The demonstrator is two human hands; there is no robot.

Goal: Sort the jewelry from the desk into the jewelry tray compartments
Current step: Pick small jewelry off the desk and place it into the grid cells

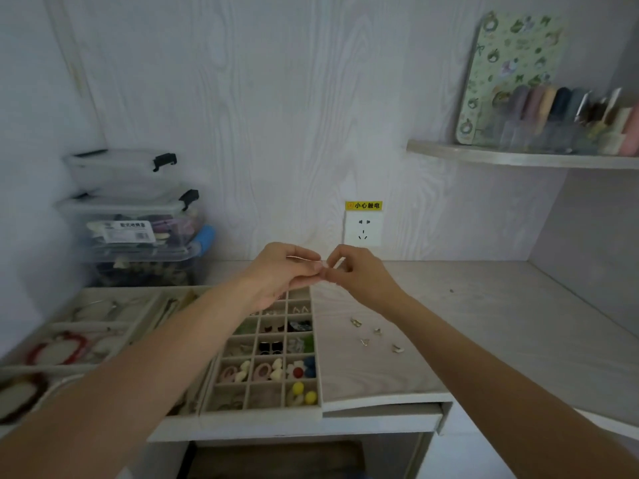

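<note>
Item in hand: one thin, pale metal piece [306, 260], too small to identify, which we pinch between the fingertips of our left hand [283, 274] and right hand [359, 274], raised above the far end of the jewelry tray [320, 368]. Step, as we judge it: readying a piece before placing it; next it needs a fitting compartment and a gentle lowering. Tray contents: near cells hold yellow, red, blue and cream studs, middle cells dark and green pieces. Left tray [52, 366]: red and dark bangles. Remaining on the desk [484, 323]: four small pieces [375, 335], just right of the tray. Stacked clear boxes [135, 216]: assorted items.
</note>
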